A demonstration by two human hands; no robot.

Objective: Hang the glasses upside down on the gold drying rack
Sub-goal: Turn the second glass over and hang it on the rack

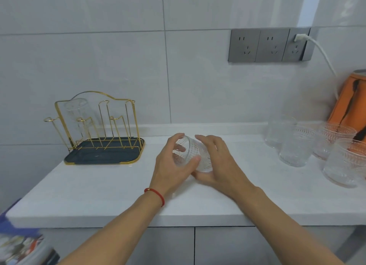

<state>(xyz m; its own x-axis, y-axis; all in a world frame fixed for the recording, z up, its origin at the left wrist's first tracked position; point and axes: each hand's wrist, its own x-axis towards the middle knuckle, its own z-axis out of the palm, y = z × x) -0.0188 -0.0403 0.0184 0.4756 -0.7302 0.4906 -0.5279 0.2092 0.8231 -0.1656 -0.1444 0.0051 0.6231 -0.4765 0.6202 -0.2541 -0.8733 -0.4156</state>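
A clear ribbed glass [193, 154] lies tilted on its side between both hands at the counter's middle. My left hand [174, 163] wraps its open mouth end, thumb across the front. My right hand [217, 163] cups its base from the right and below. The gold wire drying rack [95, 124] stands on a dark tray [103, 156] at the left, against the wall. One clear glass [76, 110] hangs upside down on a back-left prong of the rack. Several more clear glasses [295, 146] stand upright at the right of the counter.
An orange kettle [348, 108] stands at the far right behind the glasses, its white cord [320, 53] plugged into a grey wall socket strip [267, 45]. The white counter [118, 185] ends at a front edge above grey cabinets. Coloured packaging [19, 245] sits low at the left.
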